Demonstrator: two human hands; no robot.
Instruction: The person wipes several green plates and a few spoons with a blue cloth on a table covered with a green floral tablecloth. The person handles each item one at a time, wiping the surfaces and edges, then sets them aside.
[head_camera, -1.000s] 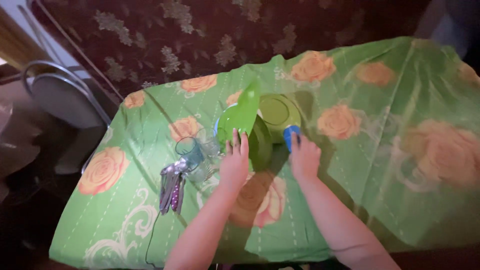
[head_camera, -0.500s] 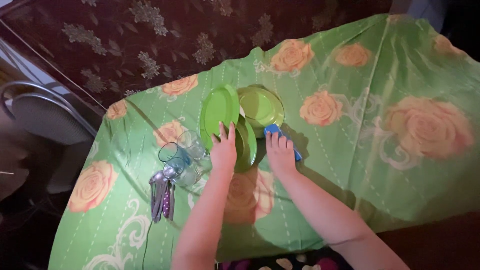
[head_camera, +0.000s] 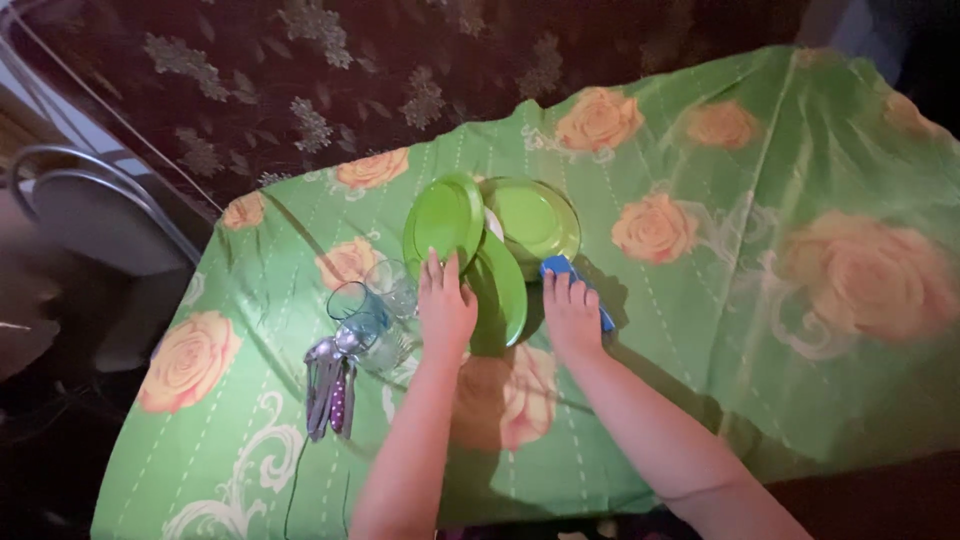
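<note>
Against the left hand's (head_camera: 445, 305) grip, a round bright-green plastic plate (head_camera: 443, 219) is standing tilted on its edge, the fingers pressing on its lower rim so that it is leaning upright rather than lying flat. Just beyond and to the right of that grip, a second green plate (head_camera: 535, 215) is lying face up, and a third green plate (head_camera: 503, 290) is slanting between the two hands, propped against the others, which is keeping the stack from sliding. The right hand (head_camera: 572, 315) is pressing down, fingers spread, on a flat blue sponge-like pad (head_camera: 560, 267) whose ends are showing past the fingertips; whether it is clasping the pad or only resting on it cannot be told. To the left of the left grip, clear blue-tinted drinking glasses (head_camera: 365, 305) are standing close together, and nearer the person a bundle of metal cutlery (head_camera: 331, 380) is lying. Everything is resting on the surface under a green cloth with orange roses (head_camera: 700, 300). A metal-framed chair (head_camera: 90, 215) is standing at the far left.
</note>
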